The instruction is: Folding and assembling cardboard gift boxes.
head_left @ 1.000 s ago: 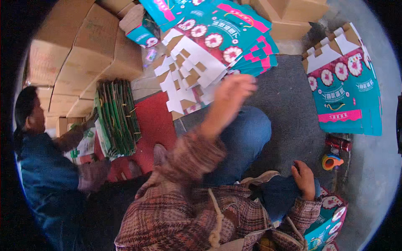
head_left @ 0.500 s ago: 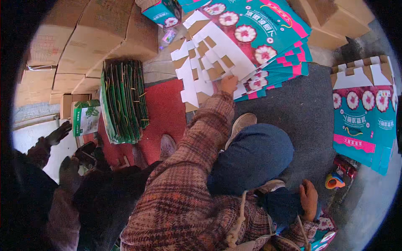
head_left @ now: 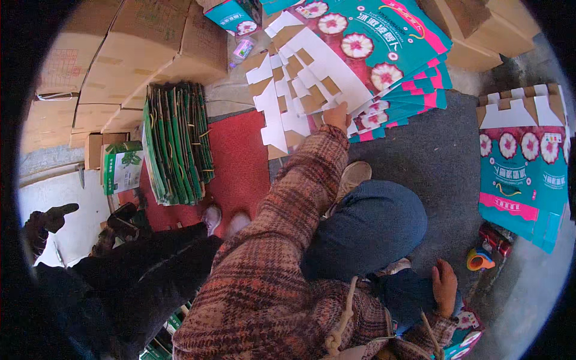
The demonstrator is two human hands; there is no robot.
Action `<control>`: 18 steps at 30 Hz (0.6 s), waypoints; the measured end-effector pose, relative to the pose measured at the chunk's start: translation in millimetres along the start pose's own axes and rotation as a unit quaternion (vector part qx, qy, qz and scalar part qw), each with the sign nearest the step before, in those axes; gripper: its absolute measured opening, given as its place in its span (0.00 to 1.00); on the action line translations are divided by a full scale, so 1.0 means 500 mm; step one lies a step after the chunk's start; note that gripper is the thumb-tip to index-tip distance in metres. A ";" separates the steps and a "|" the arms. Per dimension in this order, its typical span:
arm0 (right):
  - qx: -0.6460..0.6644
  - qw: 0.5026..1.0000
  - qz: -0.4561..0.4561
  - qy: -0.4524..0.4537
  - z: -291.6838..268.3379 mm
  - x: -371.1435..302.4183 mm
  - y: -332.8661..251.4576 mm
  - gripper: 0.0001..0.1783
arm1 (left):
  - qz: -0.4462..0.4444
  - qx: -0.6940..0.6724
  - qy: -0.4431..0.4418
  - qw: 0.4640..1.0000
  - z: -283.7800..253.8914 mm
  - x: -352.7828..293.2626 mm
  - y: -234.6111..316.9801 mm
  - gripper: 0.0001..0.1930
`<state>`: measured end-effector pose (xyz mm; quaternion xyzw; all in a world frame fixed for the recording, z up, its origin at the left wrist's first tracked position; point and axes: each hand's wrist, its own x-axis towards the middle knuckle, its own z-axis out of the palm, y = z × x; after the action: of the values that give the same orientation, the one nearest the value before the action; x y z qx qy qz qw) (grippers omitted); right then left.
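My left hand (head_left: 337,115), at the end of a plaid sleeve, reaches forward to the near edge of a flat carton (head_left: 336,81). Its fingers are curled on that edge, and part of them is hidden. Teal and pink with round fruit-slice pictures, the carton has white and brown slotted flaps at its left end. It tops a fanned pile of similar flat cartons (head_left: 414,99). My right hand (head_left: 444,289) rests by my knee in blue jeans, holding nothing, with thumb and fingers apart.
Green folded cartons (head_left: 177,144) stand in a row on a red mat (head_left: 234,162). Brown boxes (head_left: 138,54) are stacked at far left. A teal carton (head_left: 519,174) stands at right, near an orange tape dispenser (head_left: 480,259). A dark-clothed co-worker's gloved hand (head_left: 51,222) shows at left.
My left hand has shifted slightly right along the carton's edge, and its fingers curl more. The co-worker's feet and gloved hand have moved. My right hand stays by my knee.
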<state>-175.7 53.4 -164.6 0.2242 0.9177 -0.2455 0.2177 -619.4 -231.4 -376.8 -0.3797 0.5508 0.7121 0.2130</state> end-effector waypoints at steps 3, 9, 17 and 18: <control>0.007 1.000 -0.003 -0.010 0.001 0.002 -0.009 0.18 | -0.036 -0.053 -0.043 0.997 -0.011 0.000 0.020 0.15; -0.002 0.999 -0.005 0.034 -0.004 -0.017 -0.004 0.18 | 0.121 0.057 -0.236 0.962 -0.033 0.024 0.030 0.14; 0.050 0.997 -0.024 0.060 -0.050 -0.014 -0.020 0.18 | 0.123 0.026 -0.323 0.938 0.038 -0.312 0.078 0.13; 0.053 0.996 -0.035 0.066 -0.062 -0.001 -0.034 0.18 | 0.182 0.066 -0.322 0.927 0.016 -0.368 0.112 0.15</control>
<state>-192.9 57.0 -133.8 0.2189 0.9232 -0.2855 0.1354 -548.0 -219.8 -198.6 -0.0079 0.5580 0.7844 0.2706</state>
